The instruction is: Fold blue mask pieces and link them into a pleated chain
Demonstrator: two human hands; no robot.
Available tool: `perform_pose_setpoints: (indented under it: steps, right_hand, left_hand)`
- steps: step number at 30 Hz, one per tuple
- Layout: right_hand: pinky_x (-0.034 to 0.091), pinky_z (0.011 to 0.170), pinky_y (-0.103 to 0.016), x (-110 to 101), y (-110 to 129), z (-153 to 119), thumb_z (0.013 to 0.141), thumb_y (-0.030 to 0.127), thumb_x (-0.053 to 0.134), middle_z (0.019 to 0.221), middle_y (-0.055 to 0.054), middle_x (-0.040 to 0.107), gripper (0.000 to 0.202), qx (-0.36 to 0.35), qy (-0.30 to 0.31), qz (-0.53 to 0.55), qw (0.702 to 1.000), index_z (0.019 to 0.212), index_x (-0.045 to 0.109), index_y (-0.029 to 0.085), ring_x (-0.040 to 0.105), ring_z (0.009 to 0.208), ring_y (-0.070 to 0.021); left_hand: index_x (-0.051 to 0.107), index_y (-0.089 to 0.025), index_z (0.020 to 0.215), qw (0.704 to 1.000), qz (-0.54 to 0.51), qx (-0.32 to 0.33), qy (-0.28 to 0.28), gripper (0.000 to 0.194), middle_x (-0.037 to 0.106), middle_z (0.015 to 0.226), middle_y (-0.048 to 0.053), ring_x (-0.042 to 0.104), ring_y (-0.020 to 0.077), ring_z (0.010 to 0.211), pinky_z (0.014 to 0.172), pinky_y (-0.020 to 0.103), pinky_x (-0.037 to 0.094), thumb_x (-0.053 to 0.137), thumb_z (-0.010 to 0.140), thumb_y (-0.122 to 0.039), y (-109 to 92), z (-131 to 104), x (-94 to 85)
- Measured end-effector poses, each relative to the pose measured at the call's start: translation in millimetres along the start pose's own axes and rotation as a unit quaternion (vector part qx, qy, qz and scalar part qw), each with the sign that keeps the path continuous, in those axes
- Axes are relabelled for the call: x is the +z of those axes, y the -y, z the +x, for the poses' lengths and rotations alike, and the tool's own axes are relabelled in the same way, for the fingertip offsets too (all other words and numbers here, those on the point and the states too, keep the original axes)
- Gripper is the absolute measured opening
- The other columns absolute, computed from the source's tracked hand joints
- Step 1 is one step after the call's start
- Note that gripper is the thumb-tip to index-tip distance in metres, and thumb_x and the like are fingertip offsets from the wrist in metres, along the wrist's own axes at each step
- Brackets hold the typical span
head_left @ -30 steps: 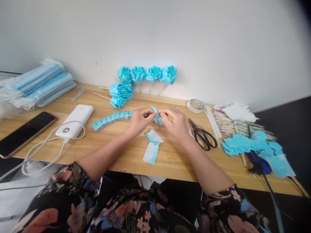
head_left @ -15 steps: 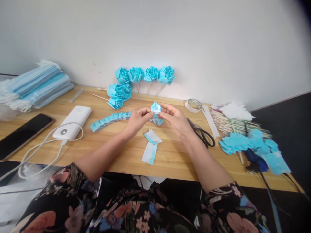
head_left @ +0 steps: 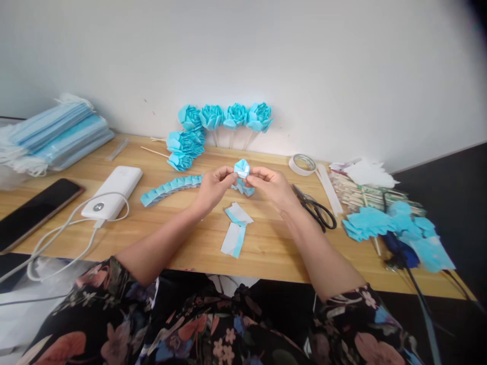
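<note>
Between my two hands is a small folded petal piece (head_left: 242,167) of blue and white mask fabric. My left hand (head_left: 217,186) pinches its left side with thumb and fingertips. On the right side, my right hand (head_left: 269,185) pinches it the same way. Just beneath, the end of a row of folded blue pieces (head_left: 243,189) shows, and a longer stretch of folded pieces (head_left: 167,188) lies to the left, partly behind my left hand. Two flat blue-and-white fabric pieces (head_left: 236,230) rest on the table nearer to me.
Several blue fabric roses (head_left: 236,116) on sticks lean on the wall. Scissors (head_left: 317,208), a tape roll (head_left: 303,165) and blue scraps (head_left: 369,223) are to the right. A power bank (head_left: 114,190), phone (head_left: 36,213) and stacked masks (head_left: 64,132) are to the left.
The folded petal piece has tilted slightly between my fingers, and my hands have shifted a little. Both hands keep their pinch. The things on the table stay where they were.
</note>
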State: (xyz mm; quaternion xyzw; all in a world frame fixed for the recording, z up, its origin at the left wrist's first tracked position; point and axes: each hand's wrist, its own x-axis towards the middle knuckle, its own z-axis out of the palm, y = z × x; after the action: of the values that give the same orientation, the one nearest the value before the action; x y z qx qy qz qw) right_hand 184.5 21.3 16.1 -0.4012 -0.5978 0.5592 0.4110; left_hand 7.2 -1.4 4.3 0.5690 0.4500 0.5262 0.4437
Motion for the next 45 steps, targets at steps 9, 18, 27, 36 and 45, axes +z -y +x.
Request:
perform_pose_setpoints:
  steps: [9, 18, 27, 36, 45]
  right_hand:
    - [0.045, 0.059, -0.025, 5, 2, -1, 0.072, 0.035, 0.07, 0.068, 0.0, 0.065, 0.017, -0.035, -0.079, -0.048, 0.995, 0.073, 0.064, 0.019, 0.056, 0.063, -0.0122]
    - [0.043, 0.059, -0.025, 16, 1, -8, 0.076, 0.035, 0.067, 0.067, 0.002, 0.063, 0.015, -0.072, -0.084, -0.095, 0.989, 0.075, 0.063, 0.02, 0.055, 0.061, -0.0119]
    - [0.047, 0.067, -0.027, 22, 2, -12, 0.082, 0.028, 0.062, 0.073, 0.0, 0.069, 0.011, -0.135, -0.121, -0.201, 0.963, 0.074, 0.064, 0.021, 0.061, 0.067, -0.0143]
    - [0.049, 0.071, -0.028, 23, 1, -14, 0.083, 0.022, 0.06, 0.075, 0.0, 0.069, 0.011, -0.172, -0.122, -0.248, 0.946, 0.072, 0.062, 0.022, 0.063, 0.07, -0.0153]
    - [0.049, 0.07, -0.028, 23, 2, -13, 0.082, 0.023, 0.06, 0.075, 0.0, 0.07, 0.012, -0.17, -0.127, -0.257, 0.943, 0.071, 0.062, 0.022, 0.063, 0.069, -0.0152]
  left_hand:
    - [0.057, -0.018, 0.078, 0.992, 0.019, 0.095, -0.085, 0.015, 0.056, 0.066, -0.003, 0.048, 0.0088, 0.058, 0.054, 0.022, 0.038, 0.065, 0.084, -0.03, 0, -1, 4.9]
    - [0.07, -0.017, 0.088, 0.983, 0.135, 0.099, -0.07, 0.013, 0.068, 0.075, 0.001, 0.052, 0.0104, 0.061, 0.059, 0.023, 0.04, 0.065, 0.084, -0.028, 5, -6, 7.2]
    - [0.074, -0.018, 0.086, 0.974, 0.183, 0.11, -0.079, 0.013, 0.064, 0.069, -0.001, 0.046, 0.0107, 0.058, 0.058, 0.025, 0.035, 0.067, 0.084, -0.029, 3, -4, 3.9]
    - [0.074, -0.018, 0.083, 0.972, 0.198, 0.101, -0.078, 0.012, 0.064, 0.067, -0.001, 0.048, 0.0114, 0.059, 0.058, 0.025, 0.035, 0.064, 0.083, -0.024, 0, -6, 5.3]
    - [0.073, -0.018, 0.081, 0.978, 0.178, 0.088, -0.067, 0.015, 0.065, 0.069, 0.001, 0.049, 0.0124, 0.06, 0.057, 0.025, 0.036, 0.064, 0.083, -0.03, 1, -6, 5.3]
